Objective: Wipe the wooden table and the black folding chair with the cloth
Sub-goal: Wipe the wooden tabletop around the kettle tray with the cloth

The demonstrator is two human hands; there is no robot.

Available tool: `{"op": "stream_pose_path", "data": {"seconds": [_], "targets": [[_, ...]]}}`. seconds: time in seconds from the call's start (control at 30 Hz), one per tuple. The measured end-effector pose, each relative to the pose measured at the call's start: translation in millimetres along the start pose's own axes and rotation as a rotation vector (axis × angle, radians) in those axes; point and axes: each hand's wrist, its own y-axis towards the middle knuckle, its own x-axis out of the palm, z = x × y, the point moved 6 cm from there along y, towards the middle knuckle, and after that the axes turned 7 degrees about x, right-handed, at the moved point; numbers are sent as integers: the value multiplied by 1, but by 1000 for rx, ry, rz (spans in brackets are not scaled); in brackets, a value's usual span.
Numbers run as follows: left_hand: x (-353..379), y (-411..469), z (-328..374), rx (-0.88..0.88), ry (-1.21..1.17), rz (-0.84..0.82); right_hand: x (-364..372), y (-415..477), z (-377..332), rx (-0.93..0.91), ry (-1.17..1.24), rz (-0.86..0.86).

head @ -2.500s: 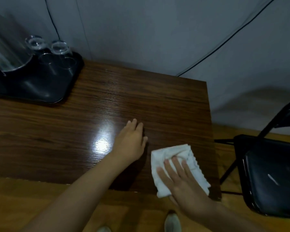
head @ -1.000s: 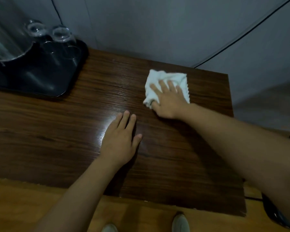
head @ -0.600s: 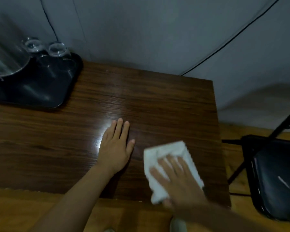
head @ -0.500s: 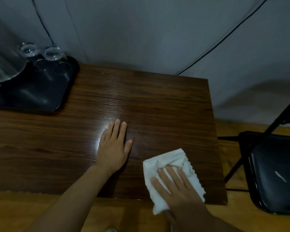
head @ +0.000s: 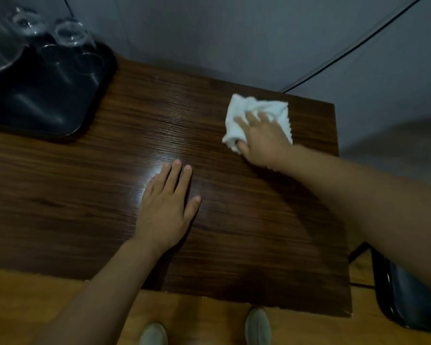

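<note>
1. Your cloth (head: 256, 113) lies bunched on the table (head: 110, 195), at the far right corner, close to the wall-side edge.
2. Your right hand (head: 261, 140) presses down on the cloth with the palm. Its fingers (head: 253, 119) are spread flat over the fabric, not curled into a grip, while the thumb tucks against the cloth's left fold.
3. Your left hand (head: 166, 210) rests palm-down on the table near its middle, fingers extended and together, holding nothing. It looks like a brace for your reach.
4. The step in hand is the table wipe, and judging by where the cloth sits, you are at the far end of a stroke along the table's right side.
5. Next, you likely need to draw the cloth toward the near edge, keeping flat pressure so the bunched fabric does not roll up under your palm.
6. The left part of the table carries a black tray (head: 47, 95) with upturned glasses (head: 70, 33). Wiping there calls for working around the tray or shifting it with care.
7. The black folding chair (head: 413, 295) stands just off the table's right near corner, mostly hidden by your right forearm. It appears not yet wiped and comes after the table.
</note>
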Motion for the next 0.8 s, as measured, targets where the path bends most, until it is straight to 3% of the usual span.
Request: {"op": "stream_pose_path", "data": {"seconds": [0.17, 0.27, 0.43, 0.53, 0.67, 0.8], "targets": [[-1, 1, -1, 2, 12, -1, -6, 10, -10, 57, 25, 16], [-2, 2, 0, -9, 10, -34, 13, -67, -33, -5, 24, -12], [-8, 2, 4, -21, -23, -87, 55, -236, -83, -264, 16, -147], [-9, 0, 6, -18, -24, -92, 71, -284, -89, -258, -76, -174], [-7, -1, 5, -2, -7, -46, 74, -263, -92, -218, 23, -159], [-5, 1, 5, 6, 38, 1, 51, -145, -72, 21, 108, -74]]}}
